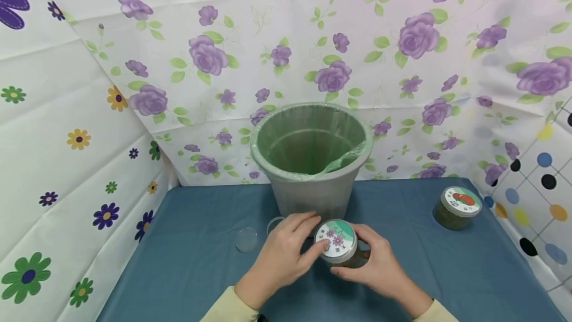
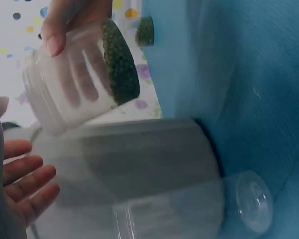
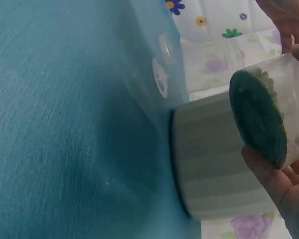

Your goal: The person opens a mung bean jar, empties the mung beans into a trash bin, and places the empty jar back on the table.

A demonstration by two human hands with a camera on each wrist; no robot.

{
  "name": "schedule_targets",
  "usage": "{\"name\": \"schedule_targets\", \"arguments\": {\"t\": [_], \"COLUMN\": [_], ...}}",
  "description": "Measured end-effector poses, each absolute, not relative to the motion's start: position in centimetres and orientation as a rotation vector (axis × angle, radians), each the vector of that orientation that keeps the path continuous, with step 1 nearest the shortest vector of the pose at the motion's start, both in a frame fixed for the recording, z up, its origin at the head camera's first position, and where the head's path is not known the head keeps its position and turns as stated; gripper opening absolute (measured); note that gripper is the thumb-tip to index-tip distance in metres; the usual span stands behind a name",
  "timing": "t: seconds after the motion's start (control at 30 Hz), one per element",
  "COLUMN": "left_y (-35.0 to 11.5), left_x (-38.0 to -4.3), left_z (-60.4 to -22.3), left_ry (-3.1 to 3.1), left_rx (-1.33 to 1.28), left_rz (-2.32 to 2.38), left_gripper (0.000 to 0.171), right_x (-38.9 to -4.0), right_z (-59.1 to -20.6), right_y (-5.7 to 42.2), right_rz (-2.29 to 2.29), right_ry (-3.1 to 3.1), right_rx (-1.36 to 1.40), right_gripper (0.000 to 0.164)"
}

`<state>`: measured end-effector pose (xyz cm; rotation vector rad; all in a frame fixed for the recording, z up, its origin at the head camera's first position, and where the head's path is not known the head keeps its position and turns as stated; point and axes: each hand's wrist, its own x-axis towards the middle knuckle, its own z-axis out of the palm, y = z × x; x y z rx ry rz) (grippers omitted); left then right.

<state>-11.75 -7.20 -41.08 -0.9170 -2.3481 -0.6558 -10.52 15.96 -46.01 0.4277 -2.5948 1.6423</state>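
My right hand (image 1: 382,267) grips the side of a clear plastic jar (image 1: 353,257) in front of the bin, tilting it. Its round lid (image 1: 338,236) carries a white and green label with pink flowers. Small green beads or beans (image 2: 120,67) lie in a layer at the jar's bottom, as the left wrist view shows. My left hand (image 1: 283,250) is beside the lid, its thumb over the label's edge and its other fingers extended. Those fingers (image 2: 32,184) look spread and hold nothing in the left wrist view.
A grey bin (image 1: 313,193) with a green liner bag (image 1: 344,163) stands at the table's back. Left of it are clear plastic containers (image 1: 247,240), one partly hidden by my left hand. A second labelled jar (image 1: 456,207) with green contents stands at the right. Patterned cloths surround the blue table (image 1: 187,262).
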Motion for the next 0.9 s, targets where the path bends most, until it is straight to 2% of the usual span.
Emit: {"name": "schedule_targets", "arguments": {"t": [0.3, 0.43, 0.9], "left_y": [-5.8, -5.6, -5.0], "left_x": [-11.8, -12.0, -12.3], "left_z": [-41.6, -41.7, -42.2], "left_ry": [-2.41, -2.465, -2.439], "left_rx": [-1.113, -1.18, -1.261], "left_rz": [-0.604, -0.55, -0.44], "left_gripper": [0.075, 0.082, 0.064], "right_x": [-10.0, -9.9, -9.9], "right_z": [-45.9, -46.0, -46.6], "right_y": [15.3, 15.3, 15.3], "right_rz": [1.623, 1.622, 1.656], "right_ry": [-2.566, -2.563, -2.652], "right_rx": [0.66, 0.72, 0.679], "right_gripper": [0.076, 0.073, 0.079]}}
